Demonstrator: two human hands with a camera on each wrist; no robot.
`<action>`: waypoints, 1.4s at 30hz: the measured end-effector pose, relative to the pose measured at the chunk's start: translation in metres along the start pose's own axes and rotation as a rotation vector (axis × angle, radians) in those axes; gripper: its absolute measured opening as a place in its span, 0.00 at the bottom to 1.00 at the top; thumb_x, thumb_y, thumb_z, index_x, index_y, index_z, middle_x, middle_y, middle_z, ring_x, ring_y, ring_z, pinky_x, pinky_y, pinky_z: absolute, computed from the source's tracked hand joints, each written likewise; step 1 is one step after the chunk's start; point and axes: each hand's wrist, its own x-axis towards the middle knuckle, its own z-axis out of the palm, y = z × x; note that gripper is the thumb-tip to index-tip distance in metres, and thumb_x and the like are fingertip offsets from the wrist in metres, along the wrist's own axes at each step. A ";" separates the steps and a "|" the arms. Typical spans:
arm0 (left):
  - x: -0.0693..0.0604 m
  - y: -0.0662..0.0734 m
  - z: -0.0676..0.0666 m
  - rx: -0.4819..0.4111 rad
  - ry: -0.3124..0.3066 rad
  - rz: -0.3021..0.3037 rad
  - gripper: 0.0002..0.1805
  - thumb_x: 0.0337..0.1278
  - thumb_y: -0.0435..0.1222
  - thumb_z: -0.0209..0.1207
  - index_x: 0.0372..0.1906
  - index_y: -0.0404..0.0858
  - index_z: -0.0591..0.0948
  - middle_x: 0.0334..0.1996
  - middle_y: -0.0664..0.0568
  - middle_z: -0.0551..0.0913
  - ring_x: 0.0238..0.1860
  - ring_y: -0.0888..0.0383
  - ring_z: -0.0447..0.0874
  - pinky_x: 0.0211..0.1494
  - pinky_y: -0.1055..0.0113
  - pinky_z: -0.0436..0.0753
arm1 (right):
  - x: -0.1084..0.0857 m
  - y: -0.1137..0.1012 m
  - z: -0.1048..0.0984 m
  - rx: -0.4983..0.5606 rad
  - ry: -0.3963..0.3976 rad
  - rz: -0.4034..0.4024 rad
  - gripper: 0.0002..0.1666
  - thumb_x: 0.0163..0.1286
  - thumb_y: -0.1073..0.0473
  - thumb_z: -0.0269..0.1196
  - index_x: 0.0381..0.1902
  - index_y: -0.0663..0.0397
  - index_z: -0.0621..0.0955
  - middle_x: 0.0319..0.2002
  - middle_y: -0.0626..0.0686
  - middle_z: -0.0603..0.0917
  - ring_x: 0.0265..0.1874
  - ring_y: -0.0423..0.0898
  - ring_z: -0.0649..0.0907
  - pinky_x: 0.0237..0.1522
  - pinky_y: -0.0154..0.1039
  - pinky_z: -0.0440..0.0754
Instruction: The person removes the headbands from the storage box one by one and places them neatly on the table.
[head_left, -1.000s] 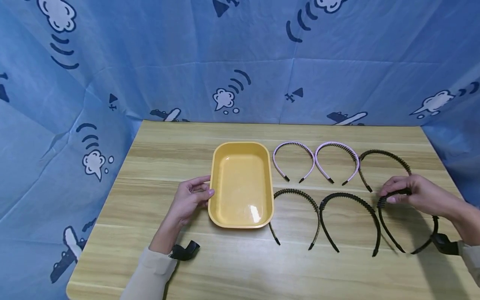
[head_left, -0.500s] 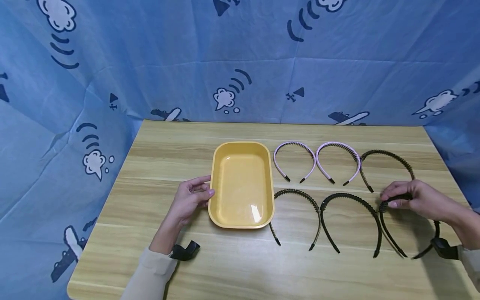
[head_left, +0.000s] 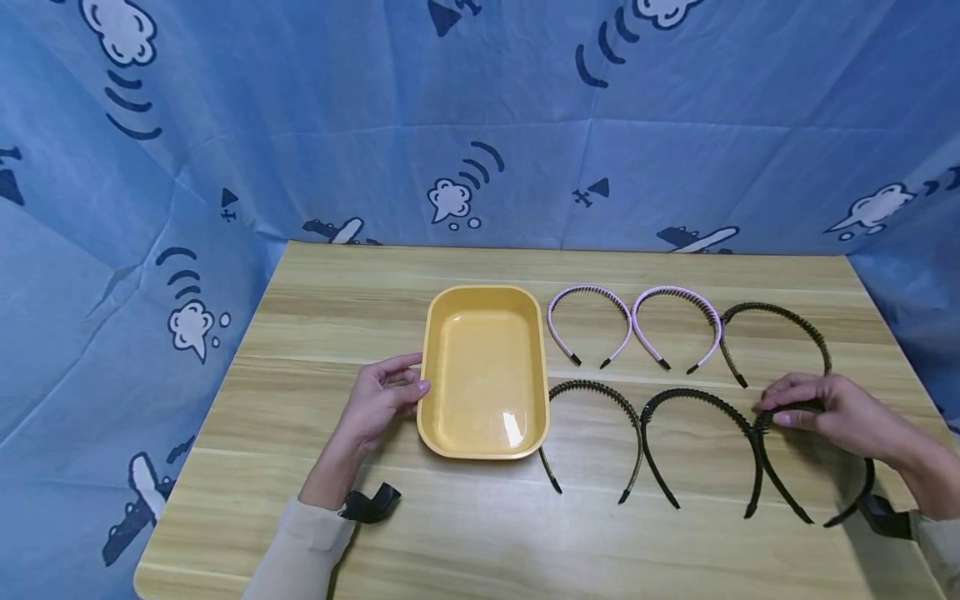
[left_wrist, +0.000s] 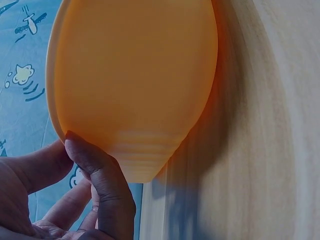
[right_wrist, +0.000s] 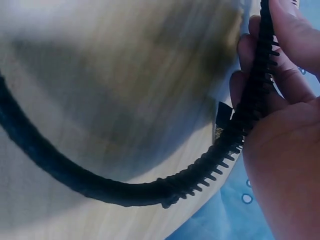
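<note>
My left hand pinches the left rim of a yellow rectangular tray, thumb on the near side of its wall in the left wrist view. Nothing lies in the tray. Over at the right, my right hand grips the top of a black toothed headband, whose tips point toward the front edge. In the right wrist view, fingers and thumb close round the band. Just left of it lies another black headband, the two touching or overlapping at their sides.
Two lilac headbands and a dark brownish one form the back row. Another brownish headband lies beside the tray, partly behind its edge. A patterned blue cloth hangs behind the wooden table.
My right hand has shifted slightly toward the front edge, bringing the black headband with it and lowering its side against its neighbour. The left hand and tray stay in place.
</note>
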 end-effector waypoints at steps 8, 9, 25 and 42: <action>-0.001 -0.001 -0.002 -0.006 0.007 0.009 0.29 0.64 0.20 0.62 0.70 0.21 0.73 0.31 0.58 0.82 0.28 0.67 0.82 0.31 0.75 0.87 | 0.000 0.001 0.001 -0.001 0.025 0.051 0.16 0.58 0.81 0.70 0.39 0.59 0.92 0.44 0.28 0.85 0.48 0.16 0.76 0.44 0.10 0.73; -0.001 -0.001 -0.002 -0.008 0.008 0.008 0.29 0.64 0.20 0.62 0.70 0.21 0.73 0.31 0.58 0.82 0.28 0.67 0.82 0.31 0.75 0.87 | 0.000 0.001 0.001 0.004 0.026 0.051 0.17 0.58 0.81 0.70 0.39 0.59 0.92 0.44 0.29 0.86 0.48 0.16 0.77 0.44 0.10 0.74; -0.001 0.002 -0.003 -0.016 0.007 0.009 0.29 0.64 0.20 0.62 0.70 0.21 0.72 0.31 0.58 0.82 0.28 0.67 0.82 0.31 0.75 0.88 | 0.000 0.002 0.006 0.052 0.035 0.063 0.16 0.60 0.82 0.68 0.40 0.63 0.91 0.44 0.33 0.84 0.47 0.21 0.77 0.43 0.12 0.72; 0.001 0.002 0.001 -0.026 -0.004 0.002 0.29 0.62 0.20 0.62 0.69 0.21 0.73 0.32 0.56 0.82 0.29 0.65 0.82 0.31 0.74 0.87 | -0.005 0.009 0.007 0.047 0.012 0.077 0.16 0.61 0.80 0.68 0.43 0.61 0.91 0.46 0.31 0.83 0.48 0.20 0.76 0.44 0.11 0.72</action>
